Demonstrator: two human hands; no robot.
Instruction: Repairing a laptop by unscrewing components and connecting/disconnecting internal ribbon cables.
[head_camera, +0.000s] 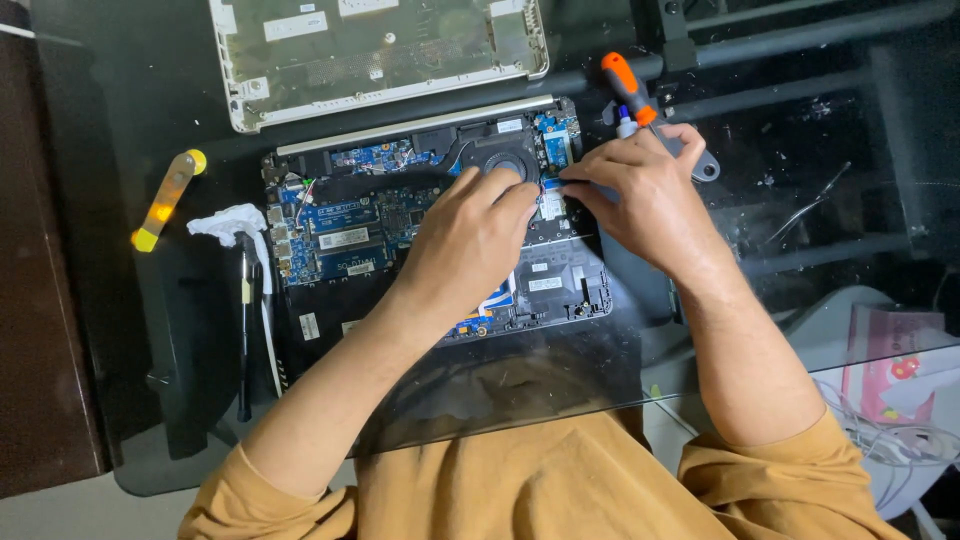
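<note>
Working left to right over an opened laptop (400, 225) on a dark glass table (780, 180): left hand (470, 245) pressing curled fingertips beside the cooling fan (500, 158), right hand (645, 195) pinching a small connector (551, 185) on the board while palming an orange-handled screwdriver (628, 92). Probably calling for slow, level pulling, sparing the cable. Lying above, the removed white bottom cover (375, 55) bearing pale rectangular labels; resting far right, a pink package (880, 365).

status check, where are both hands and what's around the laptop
Both hands on the open laptop: left hand by the fan, right hand pinching a small part. Screwdriver behind right hand. Bottom cover set aside.
</note>
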